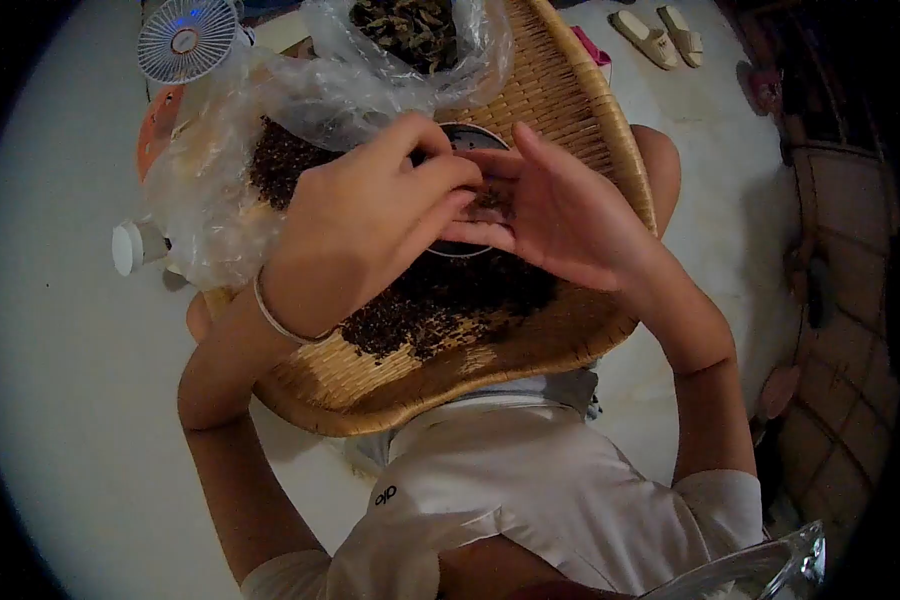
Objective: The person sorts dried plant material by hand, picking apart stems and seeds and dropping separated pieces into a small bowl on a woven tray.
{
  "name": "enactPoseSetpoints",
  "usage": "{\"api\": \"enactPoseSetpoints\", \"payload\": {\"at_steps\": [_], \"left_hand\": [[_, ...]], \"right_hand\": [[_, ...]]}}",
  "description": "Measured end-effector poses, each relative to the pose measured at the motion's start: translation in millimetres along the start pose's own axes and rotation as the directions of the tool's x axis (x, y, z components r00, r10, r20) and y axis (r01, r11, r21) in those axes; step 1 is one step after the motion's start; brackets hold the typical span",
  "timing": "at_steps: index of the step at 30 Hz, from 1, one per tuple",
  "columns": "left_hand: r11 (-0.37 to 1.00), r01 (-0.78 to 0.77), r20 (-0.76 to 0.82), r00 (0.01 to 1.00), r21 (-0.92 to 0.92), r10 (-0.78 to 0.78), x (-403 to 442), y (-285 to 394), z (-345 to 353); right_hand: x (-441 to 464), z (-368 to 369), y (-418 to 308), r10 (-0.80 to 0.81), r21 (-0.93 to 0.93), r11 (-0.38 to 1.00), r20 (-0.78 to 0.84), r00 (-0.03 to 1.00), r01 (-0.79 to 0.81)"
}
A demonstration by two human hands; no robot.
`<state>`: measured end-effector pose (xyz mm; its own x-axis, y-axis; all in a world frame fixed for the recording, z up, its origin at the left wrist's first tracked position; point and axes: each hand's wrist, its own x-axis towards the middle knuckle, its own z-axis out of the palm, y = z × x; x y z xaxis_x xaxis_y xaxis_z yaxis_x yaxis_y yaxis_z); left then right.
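Observation:
My left hand (pixel 370 205), with a thin band at its wrist, reaches across the middle of a woven basket tray (pixel 610 110). Its fingers are bent and pinched together at my right hand's fingers; what they hold, if anything, is hidden. My right hand (pixel 575 215) is turned palm up, fingers stretched toward the left and thumb raised. Small brown bits (pixel 490 200) show at its fingers. Beneath both hands is a round dark dish with a pale rim (pixel 460 250), partly covered. Dark loose crumbly material (pixel 420 310) lies spread on the tray around it.
A clear plastic bag (pixel 475 60) with dried leaves (pixel 405 30) stands at the tray's far side. More crumpled plastic (pixel 215 200) lies left. A small fan (pixel 185 40), a white round-capped container (pixel 135 248) and pale slippers (pixel 650 40) are on the floor around the tray.

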<state>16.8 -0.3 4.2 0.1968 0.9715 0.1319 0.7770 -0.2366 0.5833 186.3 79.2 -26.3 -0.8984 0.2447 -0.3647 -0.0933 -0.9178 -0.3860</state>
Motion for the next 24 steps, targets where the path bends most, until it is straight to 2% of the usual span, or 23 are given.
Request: {"api": "enactPoseSetpoints", "payload": {"at_steps": [4,10,24], "left_hand": [[0.998,0.029,-0.084,0.996,-0.064,-0.035,2,-2,-4],[0.954,0.171,0.005,0.985,-0.248,-0.175,0,0,-11],[0.948,0.173,0.014,0.984,-0.268,-0.176,-2,-5,-7]], "right_hand": [[0,-1,-2,-0.009,-0.098,0.995,0.003,1.0,0.009],[0,-9,-5,-0.055,-0.289,0.956,0.012,0.998,0.056],[-2,-3,-4,-0.079,-0.424,0.902,0.023,0.997,0.081]]}}
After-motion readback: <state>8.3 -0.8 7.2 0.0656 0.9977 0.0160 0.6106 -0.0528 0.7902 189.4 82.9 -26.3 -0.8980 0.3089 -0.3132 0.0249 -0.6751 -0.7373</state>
